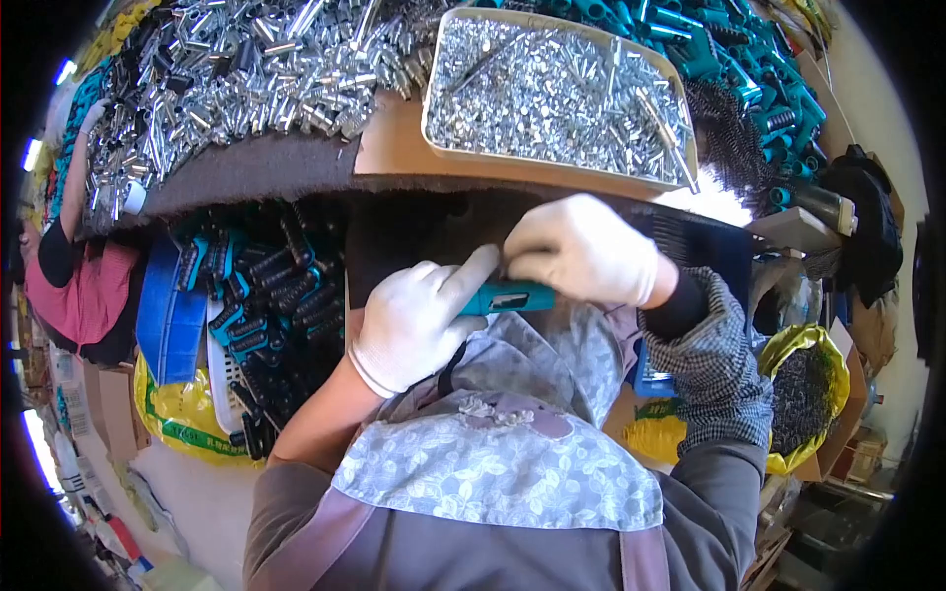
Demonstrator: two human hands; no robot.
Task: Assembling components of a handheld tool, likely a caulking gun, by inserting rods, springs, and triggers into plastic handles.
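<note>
A dark felt-covered workbench (246,167) carries heaped silver metal tubes (236,69), teal plastic handles (729,49) and a beige tray of small screws (557,84).

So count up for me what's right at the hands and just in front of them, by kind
White gloved left hand and right hand: 2
Teal plastic handle piece, held between both hands: 1
Beige rectangular tray full of small silver metal parts: 1
Yellow sack holding dark parts: 1
Total: 5
</note>
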